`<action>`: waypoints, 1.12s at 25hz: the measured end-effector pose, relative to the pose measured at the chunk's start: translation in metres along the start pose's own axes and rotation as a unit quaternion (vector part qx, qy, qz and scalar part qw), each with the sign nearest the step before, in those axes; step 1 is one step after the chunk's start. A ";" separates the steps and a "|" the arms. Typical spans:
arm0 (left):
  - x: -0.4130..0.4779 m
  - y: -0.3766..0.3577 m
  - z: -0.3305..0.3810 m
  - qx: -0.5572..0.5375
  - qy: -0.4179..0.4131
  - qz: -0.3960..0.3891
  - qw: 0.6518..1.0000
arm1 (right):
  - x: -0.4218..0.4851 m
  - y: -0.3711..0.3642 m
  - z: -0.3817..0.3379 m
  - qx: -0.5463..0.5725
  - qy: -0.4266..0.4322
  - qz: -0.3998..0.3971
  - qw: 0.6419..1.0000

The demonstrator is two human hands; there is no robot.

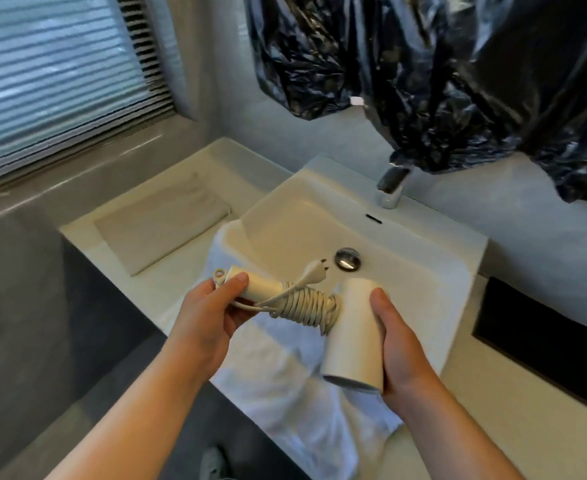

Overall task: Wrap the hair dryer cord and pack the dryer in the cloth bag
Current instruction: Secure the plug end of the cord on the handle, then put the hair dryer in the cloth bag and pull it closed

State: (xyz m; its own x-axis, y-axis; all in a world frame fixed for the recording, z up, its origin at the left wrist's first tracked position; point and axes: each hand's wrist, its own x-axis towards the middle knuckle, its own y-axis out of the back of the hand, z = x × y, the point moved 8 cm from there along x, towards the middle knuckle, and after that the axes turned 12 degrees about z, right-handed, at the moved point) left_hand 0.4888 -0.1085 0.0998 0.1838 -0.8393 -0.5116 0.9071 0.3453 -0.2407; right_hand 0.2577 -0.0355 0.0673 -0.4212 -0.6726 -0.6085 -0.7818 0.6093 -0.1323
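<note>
Over the sink (406,258), cord (312,308) coils round white dryer (354,341).

Pale counter (222,164), sunken basin (319,209), tap (392,188) at back. Flat cloth bag (160,230) on left part. White towel (285,375) draped over basin's front edge. Black mat (534,341) on right part.

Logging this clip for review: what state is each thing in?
hair dryer: held by both hands
cord: coiled round the handle, plug loose
cloth bag: flat on the counter
left hand: grips the handle
right hand: holds the barrel
towel: draped over the sink edge
blinds: lowered
</note>
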 end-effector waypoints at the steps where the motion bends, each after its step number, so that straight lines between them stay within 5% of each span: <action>1: 0.014 0.018 0.013 0.004 0.000 0.010 1.000 | -0.001 -0.027 0.005 -0.008 -0.005 -0.003 1.000; 9: 0.101 0.134 0.097 0.000 -0.006 0.047 0.999 | -0.006 -0.195 0.044 -0.017 -0.027 -0.032 0.999; 16: 0.136 0.189 0.122 -0.019 0.016 0.058 0.998 | -0.007 -0.263 0.057 -0.044 -0.030 -0.043 0.998; 28: 0.232 0.180 0.151 0.059 0.088 0.043 0.993 | 0.078 -0.332 0.050 -0.127 -0.011 -0.026 0.991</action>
State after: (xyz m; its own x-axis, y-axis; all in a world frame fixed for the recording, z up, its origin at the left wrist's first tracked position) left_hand 0.7515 -0.3043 0.0623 0.2024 -0.7195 -0.6643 0.9311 0.3516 -0.0971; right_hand 0.5076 -0.2690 0.0248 -0.3699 -0.6892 -0.6230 -0.8939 0.4467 0.0365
